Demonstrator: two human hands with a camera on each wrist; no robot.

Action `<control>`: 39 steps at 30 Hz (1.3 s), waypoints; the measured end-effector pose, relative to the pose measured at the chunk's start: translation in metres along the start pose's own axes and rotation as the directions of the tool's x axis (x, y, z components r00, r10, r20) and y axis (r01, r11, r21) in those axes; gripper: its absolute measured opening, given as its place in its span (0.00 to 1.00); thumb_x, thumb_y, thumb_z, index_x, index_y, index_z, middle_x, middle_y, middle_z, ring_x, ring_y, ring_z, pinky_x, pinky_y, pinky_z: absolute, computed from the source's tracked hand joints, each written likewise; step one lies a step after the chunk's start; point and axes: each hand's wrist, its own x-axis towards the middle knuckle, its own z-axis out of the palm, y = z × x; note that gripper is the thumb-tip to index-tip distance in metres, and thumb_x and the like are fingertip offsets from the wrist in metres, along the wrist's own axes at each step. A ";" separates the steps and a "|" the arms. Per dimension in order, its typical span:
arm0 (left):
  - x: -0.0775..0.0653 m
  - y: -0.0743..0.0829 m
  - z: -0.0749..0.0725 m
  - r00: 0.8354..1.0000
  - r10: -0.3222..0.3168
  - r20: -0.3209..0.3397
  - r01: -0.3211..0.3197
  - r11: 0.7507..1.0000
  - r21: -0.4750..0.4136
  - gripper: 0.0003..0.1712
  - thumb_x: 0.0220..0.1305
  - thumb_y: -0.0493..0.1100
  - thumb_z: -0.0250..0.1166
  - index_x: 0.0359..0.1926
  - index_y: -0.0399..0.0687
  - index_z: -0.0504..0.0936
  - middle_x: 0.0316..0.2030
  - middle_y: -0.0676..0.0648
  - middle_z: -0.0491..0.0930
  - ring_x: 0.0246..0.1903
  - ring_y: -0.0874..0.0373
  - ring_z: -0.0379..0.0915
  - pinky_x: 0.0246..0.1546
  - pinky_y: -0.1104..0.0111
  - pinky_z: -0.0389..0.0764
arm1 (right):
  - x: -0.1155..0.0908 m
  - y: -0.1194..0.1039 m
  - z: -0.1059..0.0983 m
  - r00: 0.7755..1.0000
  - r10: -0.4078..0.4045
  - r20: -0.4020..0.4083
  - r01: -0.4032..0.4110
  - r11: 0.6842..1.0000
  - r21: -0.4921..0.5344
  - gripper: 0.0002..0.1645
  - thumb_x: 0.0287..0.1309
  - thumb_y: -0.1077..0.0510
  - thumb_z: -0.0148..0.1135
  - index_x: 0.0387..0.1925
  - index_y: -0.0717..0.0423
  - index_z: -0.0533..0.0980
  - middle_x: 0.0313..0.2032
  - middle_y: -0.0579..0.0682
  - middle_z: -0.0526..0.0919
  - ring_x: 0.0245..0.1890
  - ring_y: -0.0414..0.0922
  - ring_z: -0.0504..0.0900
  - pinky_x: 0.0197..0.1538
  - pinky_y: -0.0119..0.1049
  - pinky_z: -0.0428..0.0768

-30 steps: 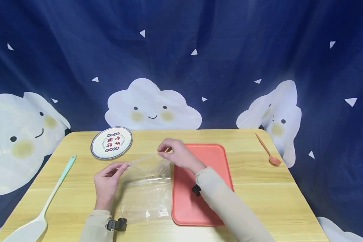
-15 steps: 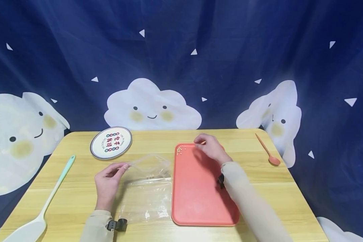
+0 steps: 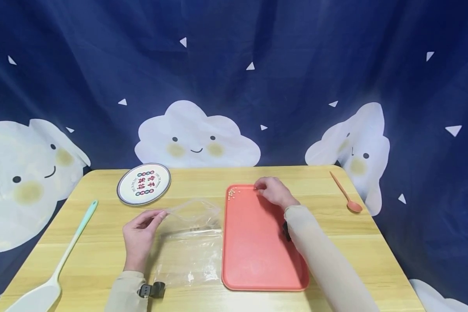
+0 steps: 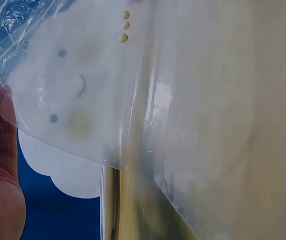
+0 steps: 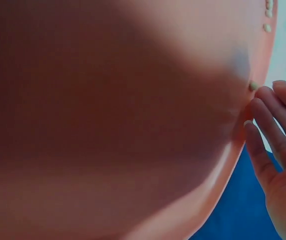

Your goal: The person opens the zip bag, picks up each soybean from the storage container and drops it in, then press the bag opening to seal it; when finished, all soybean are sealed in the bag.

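Note:
My left hand (image 3: 138,236) pinches the open mouth of a clear zip bag (image 3: 189,260), which lies along the left side of a red tray (image 3: 261,255). In the left wrist view, three pale yellow soybeans (image 4: 126,25) show through the plastic. My right hand (image 3: 274,191) is down at the tray's far edge, its fingertips right beside a single soybean (image 5: 253,86) in the right wrist view. Several more soybeans (image 3: 231,193) sit in the tray's far left corner.
A round white plate (image 3: 144,184) with printed characters stands at the back left of the wooden table (image 3: 335,268). A long-handled spatula (image 3: 48,290) lies at the left, and a small orange-brown spoon (image 3: 352,206) at the right. Behind hangs a blue cloud-patterned curtain (image 3: 296,86).
My right hand has left the bag's mouth, moved right over the tray and come down at its far edge, uncovering the soybeans in the corner. My left hand has stayed put on the bag.

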 end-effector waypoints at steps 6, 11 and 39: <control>-0.001 0.001 -0.001 1.000 0.022 0.005 -0.022 1.000 -0.008 0.04 0.54 0.20 0.68 0.32 0.21 0.82 0.30 0.39 0.86 0.28 0.62 0.83 0.34 0.77 0.82 | 0.003 0.004 0.003 1.000 -0.005 0.019 0.006 1.000 -0.029 0.10 0.60 0.68 0.64 0.43 0.59 0.83 0.39 0.51 0.85 0.45 0.48 0.82 0.54 0.44 0.78; -0.002 0.008 0.001 0.999 0.039 0.006 -0.039 0.999 -0.003 0.04 0.53 0.20 0.68 0.32 0.20 0.82 0.30 0.39 0.85 0.28 0.62 0.83 0.34 0.77 0.82 | 0.008 0.005 0.005 0.997 -0.062 0.039 0.065 0.993 -0.098 0.09 0.58 0.68 0.64 0.41 0.60 0.84 0.37 0.50 0.83 0.40 0.47 0.81 0.49 0.42 0.80; -0.002 0.005 -0.001 0.999 0.040 0.014 -0.040 0.999 0.012 0.03 0.54 0.19 0.67 0.32 0.19 0.81 0.29 0.39 0.86 0.27 0.63 0.83 0.32 0.77 0.82 | 0.008 0.004 0.002 0.999 -0.001 0.041 0.007 0.989 -0.151 0.02 0.61 0.62 0.65 0.33 0.56 0.79 0.32 0.46 0.81 0.36 0.47 0.78 0.47 0.43 0.78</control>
